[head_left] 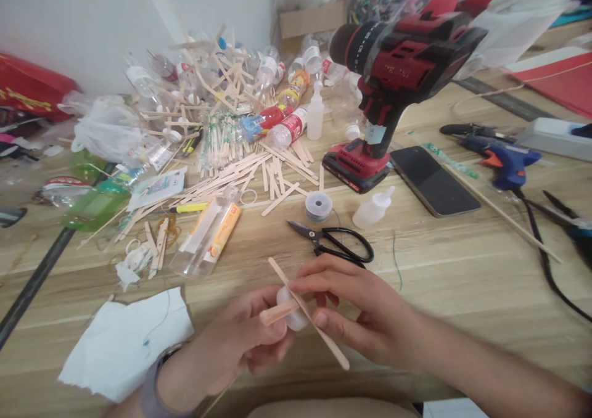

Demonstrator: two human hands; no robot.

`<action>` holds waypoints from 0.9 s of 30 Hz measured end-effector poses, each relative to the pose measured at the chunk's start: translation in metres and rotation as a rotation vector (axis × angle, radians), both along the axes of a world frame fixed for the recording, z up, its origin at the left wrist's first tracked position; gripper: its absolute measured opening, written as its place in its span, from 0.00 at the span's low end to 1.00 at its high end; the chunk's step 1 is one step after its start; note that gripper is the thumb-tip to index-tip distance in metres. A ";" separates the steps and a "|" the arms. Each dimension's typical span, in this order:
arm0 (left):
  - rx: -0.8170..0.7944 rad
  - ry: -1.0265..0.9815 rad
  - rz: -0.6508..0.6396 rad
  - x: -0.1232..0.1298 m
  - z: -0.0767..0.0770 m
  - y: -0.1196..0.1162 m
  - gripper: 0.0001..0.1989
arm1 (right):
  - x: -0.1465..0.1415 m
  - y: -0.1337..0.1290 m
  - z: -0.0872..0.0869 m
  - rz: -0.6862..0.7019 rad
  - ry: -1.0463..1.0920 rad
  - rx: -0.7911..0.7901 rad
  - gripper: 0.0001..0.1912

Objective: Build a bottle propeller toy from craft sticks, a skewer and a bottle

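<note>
Over the near side of the desk (439, 270), a long wooden stick (309, 314) crosses a second stick (277, 312) in front of a translucent white piece (295, 323). Our left hand (247, 330) is curled around the piece, apparently to steady it; our right hand (358, 298) pinches the long wooden stick, perhaps to keep its angle. Beyond, scissors (317, 234) and a spool (319, 205) seem handily close; a drill (393, 66) stands upright.

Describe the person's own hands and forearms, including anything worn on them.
The left hand and right hand are ungloved, and no sleeve shows on either forearm. The left wrist wears a soft greyish-purple band with a dark edge near the hand. No band shows on the right wrist.
</note>
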State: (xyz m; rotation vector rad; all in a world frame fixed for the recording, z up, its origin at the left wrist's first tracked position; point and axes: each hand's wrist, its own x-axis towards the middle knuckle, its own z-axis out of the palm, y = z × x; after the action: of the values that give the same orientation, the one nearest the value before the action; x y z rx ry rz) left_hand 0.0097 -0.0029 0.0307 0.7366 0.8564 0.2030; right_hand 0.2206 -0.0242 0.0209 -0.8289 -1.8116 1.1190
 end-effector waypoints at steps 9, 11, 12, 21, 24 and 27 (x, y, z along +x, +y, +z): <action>0.010 -0.005 0.006 -0.002 -0.002 0.001 0.22 | 0.001 -0.001 0.000 0.004 -0.025 0.027 0.15; 0.033 0.011 -0.002 -0.002 -0.002 0.001 0.23 | 0.001 -0.001 -0.001 0.006 -0.027 0.029 0.16; 0.048 0.011 -0.005 -0.002 -0.002 0.002 0.24 | 0.001 -0.001 -0.001 0.009 -0.028 0.028 0.16; 0.082 -0.036 -0.017 -0.002 -0.004 -0.001 0.22 | 0.000 -0.005 0.000 -0.012 -0.045 -0.130 0.10; 0.095 -0.006 -0.035 -0.002 -0.005 -0.002 0.21 | -0.001 -0.006 0.002 -0.037 -0.029 -0.273 0.12; 0.116 0.051 -0.074 0.000 -0.006 -0.003 0.19 | -0.003 -0.005 0.002 -0.020 -0.053 -0.324 0.17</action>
State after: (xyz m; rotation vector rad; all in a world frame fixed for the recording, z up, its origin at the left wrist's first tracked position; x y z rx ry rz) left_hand 0.0097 -0.0063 0.0251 0.8839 0.8700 0.1694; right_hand 0.2173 -0.0296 0.0231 -1.0703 -1.6828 1.4120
